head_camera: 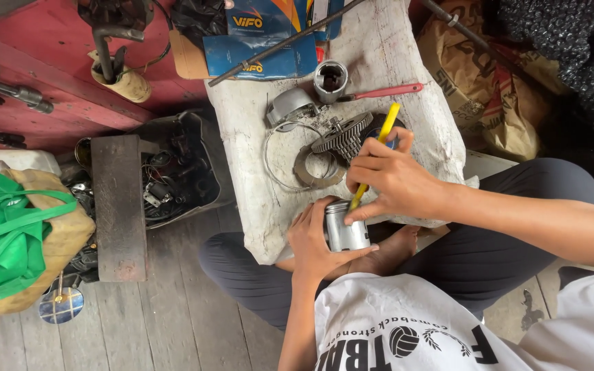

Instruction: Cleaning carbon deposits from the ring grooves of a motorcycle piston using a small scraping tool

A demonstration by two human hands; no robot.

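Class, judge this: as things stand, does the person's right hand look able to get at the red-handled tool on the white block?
Probably yes. The right hand holds a yellow tool, but the red-handled tool lies uncovered just beyond it.

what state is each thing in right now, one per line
piston: upright on the cloth edge, gripped by the left hand
yellow-handled tool: held in the right hand, tip at the piston's top rim
gear cluster: lying loose on the white cloth
metal sleeve: standing, open end up
red-handled tool: lying flat, untouched
green bag: slumped on the floor
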